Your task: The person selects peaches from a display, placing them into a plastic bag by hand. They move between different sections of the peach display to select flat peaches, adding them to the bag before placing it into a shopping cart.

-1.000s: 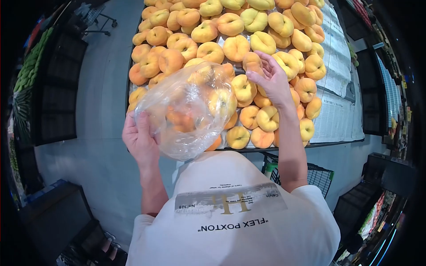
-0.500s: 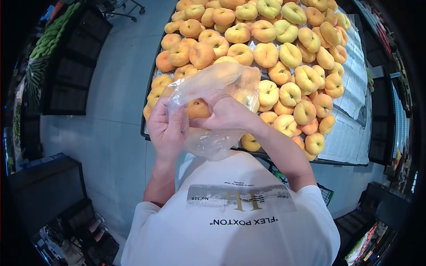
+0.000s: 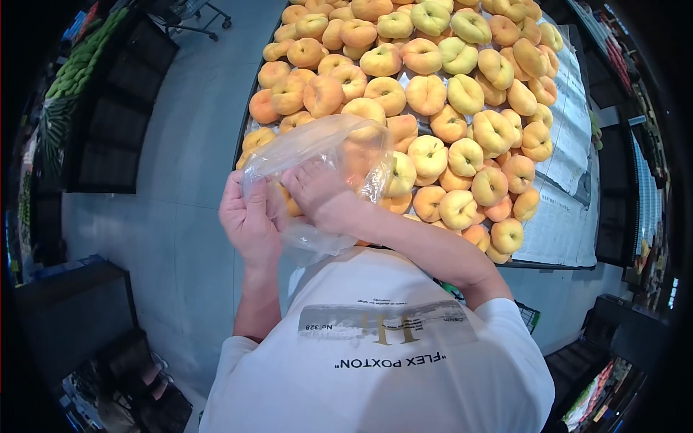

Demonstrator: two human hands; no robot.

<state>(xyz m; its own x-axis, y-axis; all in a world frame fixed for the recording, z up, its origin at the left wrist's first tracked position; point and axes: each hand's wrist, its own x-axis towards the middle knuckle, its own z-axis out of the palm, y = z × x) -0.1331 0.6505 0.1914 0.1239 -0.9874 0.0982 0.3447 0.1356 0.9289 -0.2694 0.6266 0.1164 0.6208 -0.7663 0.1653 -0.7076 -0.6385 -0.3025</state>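
Note:
My left hand pinches the rim of a clear plastic bag between thumb and fingers. The bag's mouth gapes toward me, and its film spreads over the front of the peach heap. My right hand is in the bag's mouth, its back turned up and its fingers curled over an orange-yellow flat peach. Most of that peach is hidden under the hand. Beyond the bag lies a large heap of yellow flat peaches, some showing blurred through the plastic.
Printed paper lines the display table's right side. Grey floor runs along the left, with a shopping cart at the far end. Dark shelving with green produce stands left. A white shirt fills the foreground.
Both hands and the bag have shifted left. My right hand has turned, so its back now covers more of the peach that showed between my hands.

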